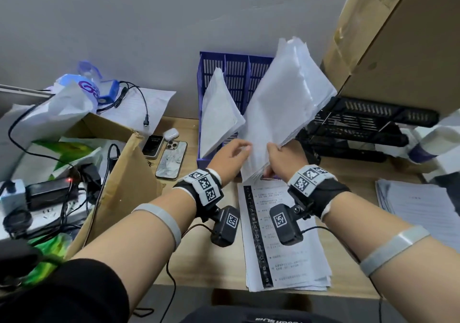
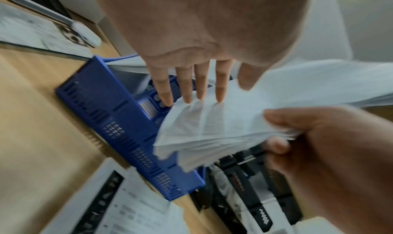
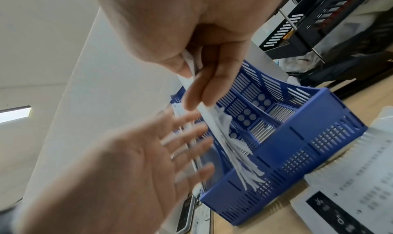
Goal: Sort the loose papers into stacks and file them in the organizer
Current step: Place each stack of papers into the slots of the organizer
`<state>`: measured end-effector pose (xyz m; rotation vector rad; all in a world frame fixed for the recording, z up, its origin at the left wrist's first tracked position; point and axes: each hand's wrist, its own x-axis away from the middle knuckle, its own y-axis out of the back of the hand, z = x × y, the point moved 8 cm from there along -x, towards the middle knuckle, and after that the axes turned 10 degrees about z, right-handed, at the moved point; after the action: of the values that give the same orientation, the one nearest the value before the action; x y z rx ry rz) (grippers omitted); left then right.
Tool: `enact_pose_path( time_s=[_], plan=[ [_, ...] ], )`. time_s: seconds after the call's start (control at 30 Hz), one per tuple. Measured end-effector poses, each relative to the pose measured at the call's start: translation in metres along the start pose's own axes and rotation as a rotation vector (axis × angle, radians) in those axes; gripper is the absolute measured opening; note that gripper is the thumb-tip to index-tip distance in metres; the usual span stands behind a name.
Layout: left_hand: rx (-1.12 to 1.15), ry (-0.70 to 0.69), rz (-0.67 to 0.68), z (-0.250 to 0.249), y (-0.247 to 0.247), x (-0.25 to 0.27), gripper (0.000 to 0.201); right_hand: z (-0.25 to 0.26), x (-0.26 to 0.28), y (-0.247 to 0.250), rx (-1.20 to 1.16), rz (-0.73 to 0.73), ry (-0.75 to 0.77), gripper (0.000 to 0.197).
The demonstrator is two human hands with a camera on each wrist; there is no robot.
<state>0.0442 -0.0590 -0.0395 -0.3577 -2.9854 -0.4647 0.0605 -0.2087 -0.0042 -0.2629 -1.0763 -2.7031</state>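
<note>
A blue slotted organizer [image 1: 236, 73] [image 2: 119, 130] [image 3: 297, 146] stands on the desk against the wall. One stack of papers [image 1: 219, 113] leans in its left slot. My right hand [image 1: 281, 156] [image 2: 319, 136] [image 3: 204, 79] grips a thick stack of white papers [image 1: 281, 108] [image 2: 223, 125] [image 3: 229, 145] by its lower edge, tilted above the organizer's middle. My left hand [image 1: 236, 151] [image 2: 191, 86] [image 3: 170, 145] lies with straight fingers against the left face of that stack. Another stack of printed sheets [image 1: 281, 235] lies flat on the desk below my wrists.
Two phones [image 1: 171, 159] and an earbud case [image 1: 170, 133] lie left of the organizer, beside an open cardboard box [image 1: 119, 173] with cables. Black trays [image 1: 368, 123] and a large carton [image 1: 398, 36] stand at the right. More paper [image 1: 423, 205] lies at the far right.
</note>
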Motion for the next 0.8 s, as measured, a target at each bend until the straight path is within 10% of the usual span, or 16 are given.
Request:
enact_pose_path(
  time_s=[0.27, 0.8],
  plan=[
    [-0.22, 0.248, -0.127, 0.053, 0.038, -0.015, 0.076, 0.019, -0.03, -0.001, -0.035, 0.093, 0.009, 0.023],
    [0.033, 0.295, -0.177, 0.066, 0.069, 0.001, 0.094, 0.067, -0.103, -0.055, 0.206, 0.177, 0.107, 0.041]
  ],
)
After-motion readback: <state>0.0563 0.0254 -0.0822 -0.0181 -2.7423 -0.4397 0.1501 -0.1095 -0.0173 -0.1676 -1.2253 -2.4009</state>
